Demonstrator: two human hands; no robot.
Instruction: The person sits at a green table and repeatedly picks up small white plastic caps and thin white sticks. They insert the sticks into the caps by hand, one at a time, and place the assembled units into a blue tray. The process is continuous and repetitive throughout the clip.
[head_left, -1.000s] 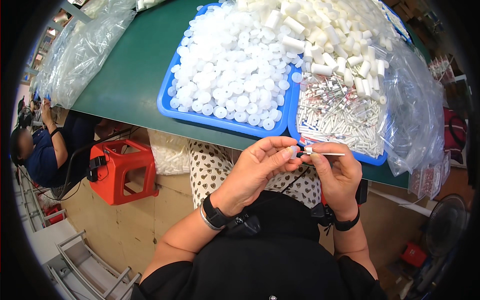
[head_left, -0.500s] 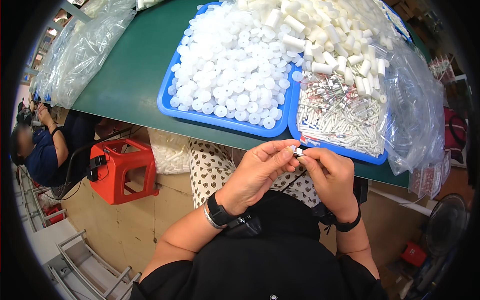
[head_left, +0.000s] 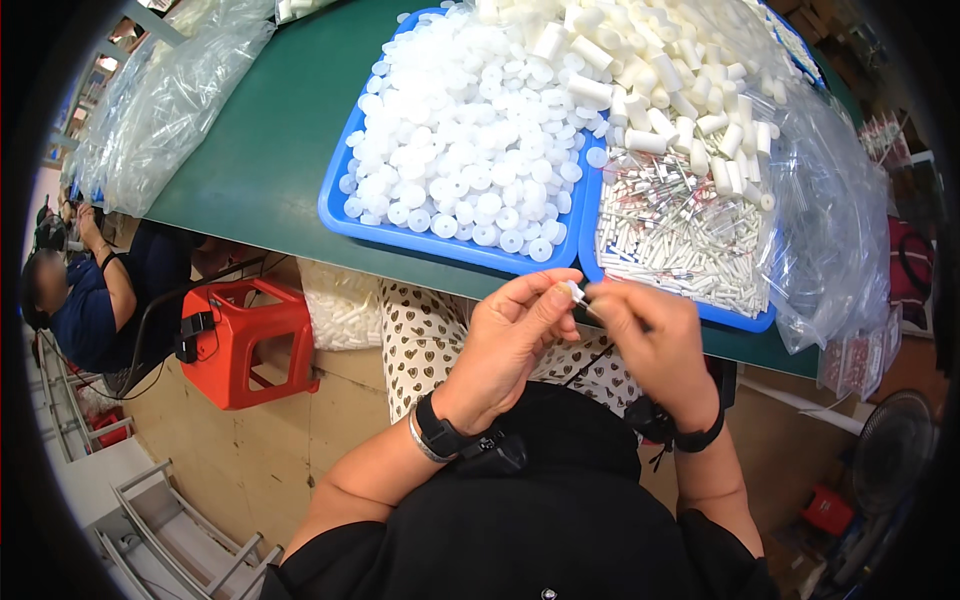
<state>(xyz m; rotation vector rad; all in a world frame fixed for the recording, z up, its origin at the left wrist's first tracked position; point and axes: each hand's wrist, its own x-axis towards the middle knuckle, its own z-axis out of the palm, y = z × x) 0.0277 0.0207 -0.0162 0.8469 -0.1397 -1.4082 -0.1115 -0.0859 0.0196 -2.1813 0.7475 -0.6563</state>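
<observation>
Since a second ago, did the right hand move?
Yes. The right hand has slid slightly left and down, away from the blue tray edge, meeting the left hand around a small white piece.

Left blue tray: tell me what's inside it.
The left blue tray is heaped with small round white caps. They cover its floor, so anything beneath them cannot be seen.

I saw bare green counter (head_left: 255,150) left of the blue tray (head_left: 440,243); trays and a clear bag (head_left: 835,230) blocked the right.
</observation>
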